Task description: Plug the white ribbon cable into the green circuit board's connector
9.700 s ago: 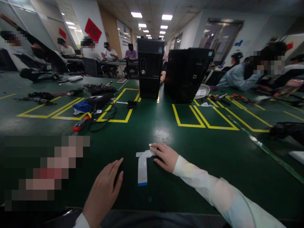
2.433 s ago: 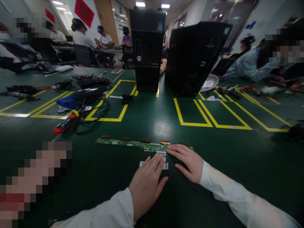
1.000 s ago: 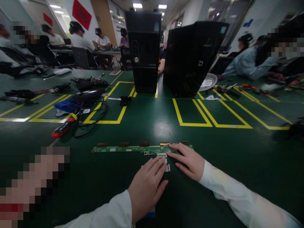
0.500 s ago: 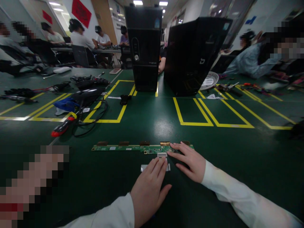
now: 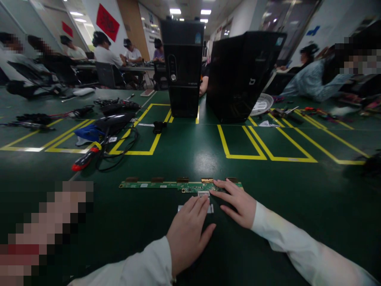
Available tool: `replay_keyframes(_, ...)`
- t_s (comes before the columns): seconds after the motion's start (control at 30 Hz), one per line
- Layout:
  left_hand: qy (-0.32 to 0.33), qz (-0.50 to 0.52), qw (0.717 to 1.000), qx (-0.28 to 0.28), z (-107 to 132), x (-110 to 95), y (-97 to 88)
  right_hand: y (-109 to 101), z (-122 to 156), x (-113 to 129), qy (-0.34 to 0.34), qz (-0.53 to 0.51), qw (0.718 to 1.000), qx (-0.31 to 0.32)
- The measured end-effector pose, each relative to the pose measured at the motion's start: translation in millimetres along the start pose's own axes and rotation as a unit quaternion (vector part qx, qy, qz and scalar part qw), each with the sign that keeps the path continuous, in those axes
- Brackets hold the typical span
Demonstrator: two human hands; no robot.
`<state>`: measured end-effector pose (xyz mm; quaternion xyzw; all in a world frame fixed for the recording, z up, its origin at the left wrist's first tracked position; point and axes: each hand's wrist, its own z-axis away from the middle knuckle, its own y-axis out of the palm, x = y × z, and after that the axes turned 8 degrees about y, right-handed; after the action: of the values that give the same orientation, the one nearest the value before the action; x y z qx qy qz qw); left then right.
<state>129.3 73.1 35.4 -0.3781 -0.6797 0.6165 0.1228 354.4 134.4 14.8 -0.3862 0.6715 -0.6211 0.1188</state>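
Note:
A long, narrow green circuit board [image 5: 166, 185] lies flat on the table, with several brownish-gold tabs along its far edge. At its near edge is a white connector [image 5: 204, 194]. My left hand [image 5: 190, 226] reaches over a short whitish strip, perhaps a flat cable [image 5: 210, 209], its fingers stretched out side by side and its thumb apart. Its fingertips touch down right at the connector, partly hiding it. My right hand [image 5: 235, 202] rests with spread fingers on the right part of the board, nothing gripped in it.
Two black computer towers [image 5: 184, 71] [image 5: 235, 75] stand beyond the board. To the left lie a red-and-black screwdriver [image 5: 86, 157], a blue cloth-like item [image 5: 87, 134] and black cables. A white basket [image 5: 263, 104] and small parts sit at the right. A pixelated forearm [image 5: 56, 222] is at lower left; people sit behind.
The camera view has tilted up and shifted slightly left, so the background sits lower and a little to the right. Both hands keep nearly the same places on the board and connector.

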Motion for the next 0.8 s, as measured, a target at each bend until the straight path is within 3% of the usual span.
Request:
replay_keyframes(0.23,0.025,0.032,0.998,-0.042,-2,13,-13.0,3,-2,-6,-0.012,0.011,1.000,0.004)
replay_keyframes(0.53,-0.014,0.000,0.996,-0.093,6,27,-37.7,6,-1,-3,0.014,0.056,0.998,-0.017)
replay_keyframes(0.67,-0.041,-0.036,0.997,-0.054,32,40,-45.5,7,-1,-3,0.010,0.060,0.998,-0.026)
replay_keyframes(0.8,-0.090,-0.048,0.995,-0.008,75,53,-40.4,6,-3,-3,0.000,0.055,0.998,-0.042)
